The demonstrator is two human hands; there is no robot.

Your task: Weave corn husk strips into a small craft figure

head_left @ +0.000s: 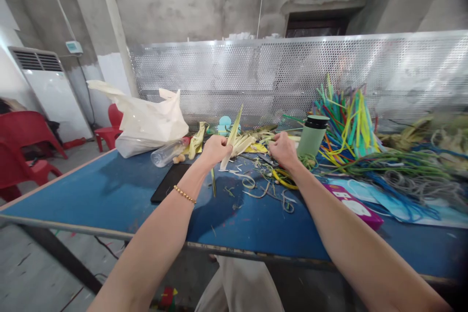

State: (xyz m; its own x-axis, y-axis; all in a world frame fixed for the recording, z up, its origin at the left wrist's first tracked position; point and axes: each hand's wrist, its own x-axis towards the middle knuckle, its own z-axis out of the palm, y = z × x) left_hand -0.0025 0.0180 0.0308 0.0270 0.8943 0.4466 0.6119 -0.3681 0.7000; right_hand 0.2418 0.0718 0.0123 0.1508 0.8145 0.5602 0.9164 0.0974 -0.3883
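My left hand point(215, 150) is closed, with a long, pointed, pale green husk strip point(235, 128) pinched upright between its thumb and fingers. More pale husk pieces point(244, 143) lie just beyond it. To the right, my right hand point(283, 150) has its fingers drawn together beside a green tumbler with a black band point(312, 137). Whatever its fingertips hold, if anything, I cannot make out. Below it are a yellow coil point(285, 179) and green cord scraps. Curled pale strips point(252, 184) are strewn on the blue table point(234, 222) between my hands.
A white plastic bag point(149, 124), a clear bottle point(168, 153) and a dark flat tablet-like object point(171, 183) are on the left. Colourful strips point(351, 124), tangled cords point(413, 170) and a purple packet point(356, 204) fill the right. A perforated metal panel point(226, 75) stands behind.
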